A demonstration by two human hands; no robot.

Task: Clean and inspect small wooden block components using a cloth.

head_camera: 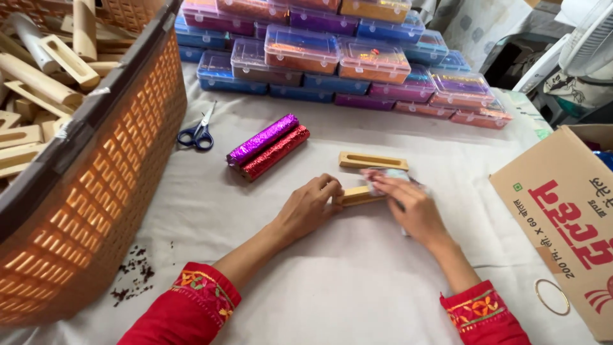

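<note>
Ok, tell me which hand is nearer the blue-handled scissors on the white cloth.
Left. The left hand grips the wooden piece's left end, down-right of the blue-handled scissors. The right hand lies farther right, across that piece.

Brown cardboard box (562,217) with red print, right edge; stacked clear glitter boxes (332,54), far side

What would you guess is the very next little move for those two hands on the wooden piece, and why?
Probably pressing the shiny foil down along the wooden piece. The left hand pins one end to the cloth-covered table, while the right hand holds foil over the other end, seemingly only partly covering it.
</note>
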